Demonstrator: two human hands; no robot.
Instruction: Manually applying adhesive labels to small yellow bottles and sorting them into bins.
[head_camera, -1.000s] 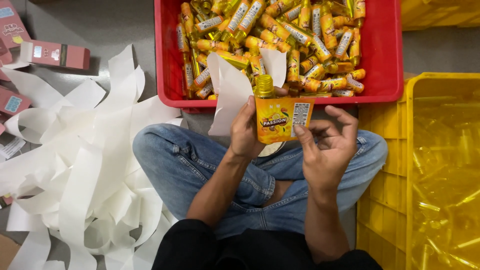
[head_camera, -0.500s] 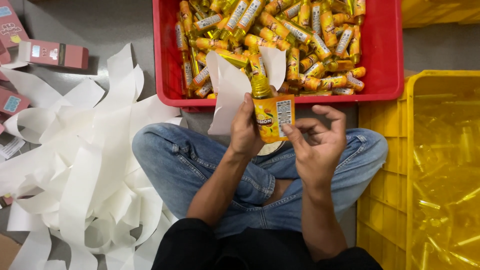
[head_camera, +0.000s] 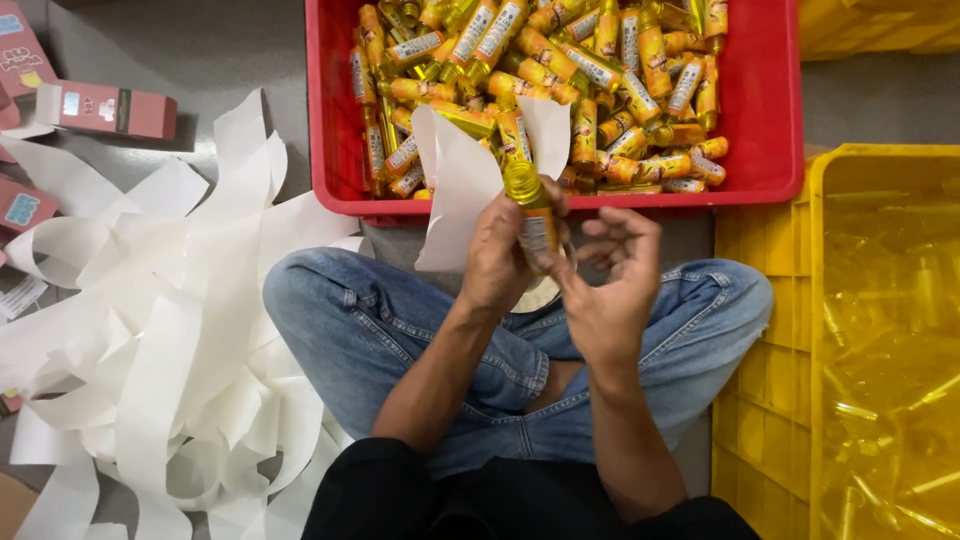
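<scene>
While the left hand (head_camera: 497, 262) fingers grasp a small yellow bottle (head_camera: 530, 212) and a white backing sheet (head_camera: 458, 190) above the lap, the right hand (head_camera: 605, 290) fingers curl loosely beside it, holding nothing. Beyond, a red crate (head_camera: 760, 120) holds labelled bottles (head_camera: 590, 70); a yellow crate (head_camera: 780, 330) stands right.

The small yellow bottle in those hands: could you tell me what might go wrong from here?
The bottle is pinched in the left hand together with a loose white backing strip, so it might slip. The right hand works the label; it may go on crooked. The paper strips piled beside the knee could snag.
</scene>
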